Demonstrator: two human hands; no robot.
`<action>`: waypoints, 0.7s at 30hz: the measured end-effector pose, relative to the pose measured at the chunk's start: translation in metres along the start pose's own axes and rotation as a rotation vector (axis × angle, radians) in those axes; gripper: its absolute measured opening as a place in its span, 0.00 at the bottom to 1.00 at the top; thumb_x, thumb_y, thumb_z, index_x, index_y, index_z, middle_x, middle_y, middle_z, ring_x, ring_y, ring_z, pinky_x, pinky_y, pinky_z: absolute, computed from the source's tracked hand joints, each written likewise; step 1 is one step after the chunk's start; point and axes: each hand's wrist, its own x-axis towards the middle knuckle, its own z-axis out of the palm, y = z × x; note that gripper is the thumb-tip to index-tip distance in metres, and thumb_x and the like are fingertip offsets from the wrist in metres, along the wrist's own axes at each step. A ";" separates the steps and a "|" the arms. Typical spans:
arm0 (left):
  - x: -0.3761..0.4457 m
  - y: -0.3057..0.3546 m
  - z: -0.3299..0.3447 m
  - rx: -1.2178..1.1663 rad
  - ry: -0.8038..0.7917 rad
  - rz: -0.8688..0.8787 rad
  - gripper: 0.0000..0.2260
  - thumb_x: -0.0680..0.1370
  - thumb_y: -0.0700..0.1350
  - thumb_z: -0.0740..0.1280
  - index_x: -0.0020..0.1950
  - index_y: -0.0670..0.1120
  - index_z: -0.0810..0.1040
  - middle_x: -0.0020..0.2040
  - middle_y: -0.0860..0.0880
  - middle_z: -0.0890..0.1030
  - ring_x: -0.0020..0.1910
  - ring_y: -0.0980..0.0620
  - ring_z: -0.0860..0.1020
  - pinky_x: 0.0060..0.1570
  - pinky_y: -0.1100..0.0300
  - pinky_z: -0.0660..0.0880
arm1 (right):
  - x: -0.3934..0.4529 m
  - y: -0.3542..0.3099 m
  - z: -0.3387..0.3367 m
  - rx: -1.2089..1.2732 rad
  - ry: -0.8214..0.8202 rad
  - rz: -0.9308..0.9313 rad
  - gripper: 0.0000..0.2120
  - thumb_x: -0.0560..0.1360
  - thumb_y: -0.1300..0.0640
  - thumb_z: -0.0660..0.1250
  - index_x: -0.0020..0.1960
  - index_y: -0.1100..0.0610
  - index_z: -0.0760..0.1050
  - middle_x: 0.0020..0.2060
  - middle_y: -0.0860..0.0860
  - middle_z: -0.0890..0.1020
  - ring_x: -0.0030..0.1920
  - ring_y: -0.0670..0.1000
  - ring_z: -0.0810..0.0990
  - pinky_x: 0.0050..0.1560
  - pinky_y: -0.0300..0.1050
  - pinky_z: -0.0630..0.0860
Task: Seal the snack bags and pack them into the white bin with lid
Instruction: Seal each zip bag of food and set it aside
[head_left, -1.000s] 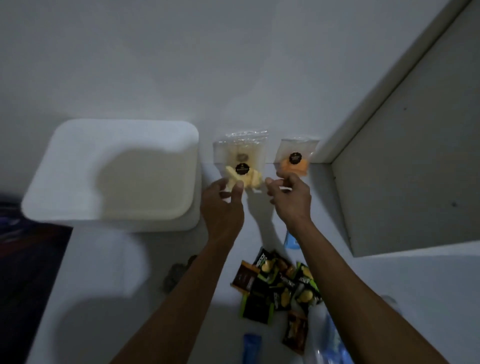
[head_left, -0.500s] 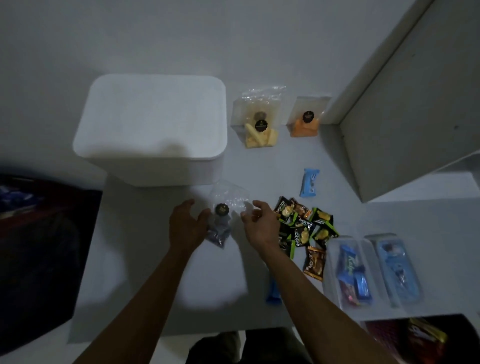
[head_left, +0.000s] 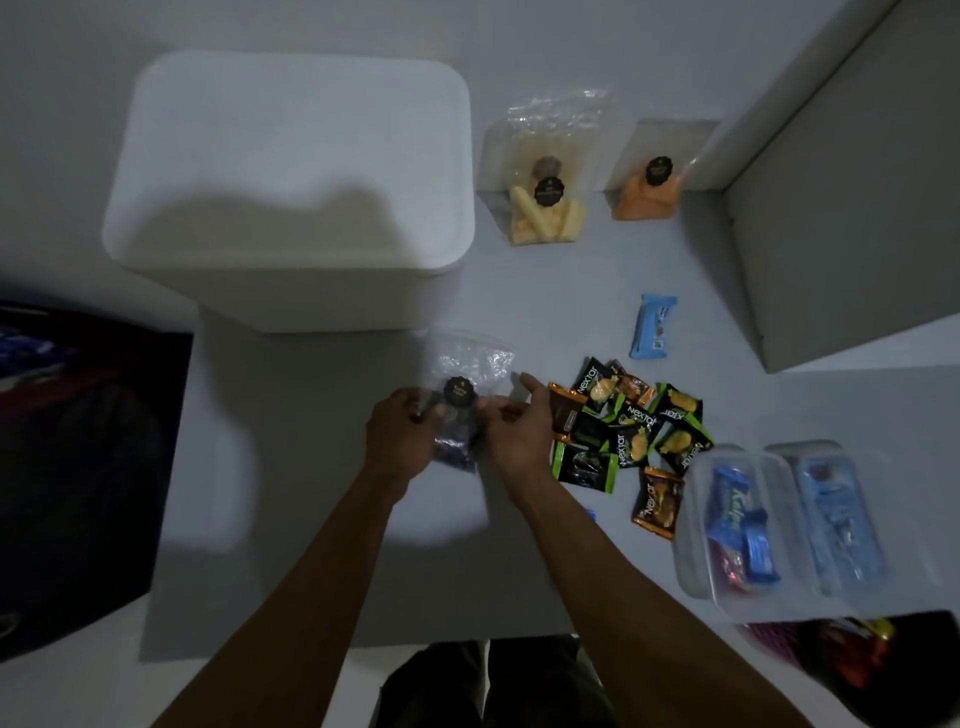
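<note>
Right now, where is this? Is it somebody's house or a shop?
Most likely a home, perhaps a corner of a room used for sorting snacks. Small snack packets lie loose on a pale surface by a plain wall, next to a white bin with lid and a clear plastic tub of sweets.

Both hands pulled back from the two far bags at the wall to the near middle of the table. Left hand (head_left: 400, 434) and right hand (head_left: 514, 426) now pinch a clear plastic zip bag with dark purple snacks and a black round sticker (head_left: 460, 410) from each side, closer together than half a second ago.
</note>
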 end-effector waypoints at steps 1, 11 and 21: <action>-0.004 -0.001 -0.001 -0.049 -0.003 -0.007 0.04 0.74 0.45 0.72 0.47 0.51 0.80 0.45 0.50 0.83 0.46 0.47 0.82 0.45 0.56 0.77 | -0.003 -0.003 -0.001 0.031 -0.002 0.010 0.24 0.76 0.65 0.70 0.68 0.53 0.66 0.48 0.56 0.77 0.49 0.51 0.79 0.46 0.35 0.78; -0.063 0.017 -0.042 -0.536 -0.139 0.103 0.08 0.75 0.35 0.71 0.52 0.42 0.77 0.50 0.40 0.83 0.49 0.42 0.82 0.49 0.44 0.80 | -0.049 -0.070 -0.037 0.039 -0.162 -0.208 0.12 0.76 0.52 0.72 0.58 0.51 0.80 0.46 0.50 0.83 0.46 0.48 0.83 0.44 0.41 0.79; -0.115 0.105 -0.076 -0.695 -0.048 0.456 0.06 0.77 0.44 0.71 0.54 0.51 0.81 0.50 0.51 0.85 0.52 0.55 0.82 0.50 0.63 0.78 | -0.109 -0.149 -0.092 -0.086 -0.167 -0.599 0.06 0.76 0.56 0.71 0.45 0.58 0.82 0.42 0.53 0.85 0.45 0.46 0.83 0.45 0.34 0.78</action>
